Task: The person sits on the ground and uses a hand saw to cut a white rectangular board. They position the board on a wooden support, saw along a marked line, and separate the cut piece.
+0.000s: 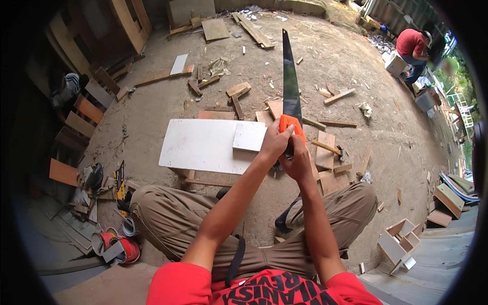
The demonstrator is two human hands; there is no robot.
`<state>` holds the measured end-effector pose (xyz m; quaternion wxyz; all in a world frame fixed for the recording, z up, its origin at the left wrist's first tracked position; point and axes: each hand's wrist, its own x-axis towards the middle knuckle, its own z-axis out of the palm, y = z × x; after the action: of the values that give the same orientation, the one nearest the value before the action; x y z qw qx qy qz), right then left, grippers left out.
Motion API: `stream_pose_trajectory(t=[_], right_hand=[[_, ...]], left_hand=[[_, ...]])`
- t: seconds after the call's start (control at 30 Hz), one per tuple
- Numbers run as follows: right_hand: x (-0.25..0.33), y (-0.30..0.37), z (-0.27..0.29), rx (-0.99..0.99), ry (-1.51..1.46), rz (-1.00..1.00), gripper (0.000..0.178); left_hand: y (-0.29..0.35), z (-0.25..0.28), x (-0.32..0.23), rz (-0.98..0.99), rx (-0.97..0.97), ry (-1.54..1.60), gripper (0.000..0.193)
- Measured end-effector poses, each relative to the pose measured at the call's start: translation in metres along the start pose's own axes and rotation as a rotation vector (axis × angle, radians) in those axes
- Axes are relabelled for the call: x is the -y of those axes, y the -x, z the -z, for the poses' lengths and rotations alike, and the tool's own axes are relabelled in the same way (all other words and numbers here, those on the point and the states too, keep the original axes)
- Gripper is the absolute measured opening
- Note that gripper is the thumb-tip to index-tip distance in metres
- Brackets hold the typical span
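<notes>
While wood scraps (237, 96) lie scattered over the dirt ground (376, 137), a long white board (198, 145) sits before the person, with a smaller white block (249, 134) resting at its right edge. The left forearm crosses above the board's near right corner and hides it. Just right of the hands, a hammer (325, 147) lies across a brown plank (325, 161). Toward the ground's left edge, boards (86, 109) stand in a row beside a co-worker in a striped sleeve (68, 86); at its far right corner, another co-worker in a red shirt (410, 43) sits bent forward. Red buckets (127, 251) stand near the ground's near left corner, and a small box with compartments (399, 241) is near its near right corner.

Between the bent, spread knees, both forearms reach forward and converge. The left hand (276, 140) and the right hand (295, 161) are together, clamped on the orange handle of a saw (291, 76), the right one lower and closer to the body, its fingers partly hidden. The saw is held up past the board's right edge, its dark blade pointing away from the person.
</notes>
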<state>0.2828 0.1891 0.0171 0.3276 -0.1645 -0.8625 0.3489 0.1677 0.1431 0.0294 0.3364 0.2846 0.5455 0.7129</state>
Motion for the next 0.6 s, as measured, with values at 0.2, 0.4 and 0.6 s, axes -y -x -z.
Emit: stream_pose_trajectory(t=[0.2, 0.4, 0.6], right_hand=[[0.005, -0.025, 0.011, -0.280, -0.012, -0.243, 0.021], [-0.052, -0.023, -0.023, -0.495, 0.061, -0.354, 0.028], [-0.093, 0.004, -0.055, -0.450, 0.081, -0.424, 0.032]], left_hand=[[-0.008, 0.017, -0.025, 0.072, 0.082, -0.102, 0.039], [-0.024, 0.120, 0.023, -0.021, -0.504, -0.591, 0.046], [-0.006, 0.165, 0.067, 0.172, -0.547, -0.840, 0.046]])
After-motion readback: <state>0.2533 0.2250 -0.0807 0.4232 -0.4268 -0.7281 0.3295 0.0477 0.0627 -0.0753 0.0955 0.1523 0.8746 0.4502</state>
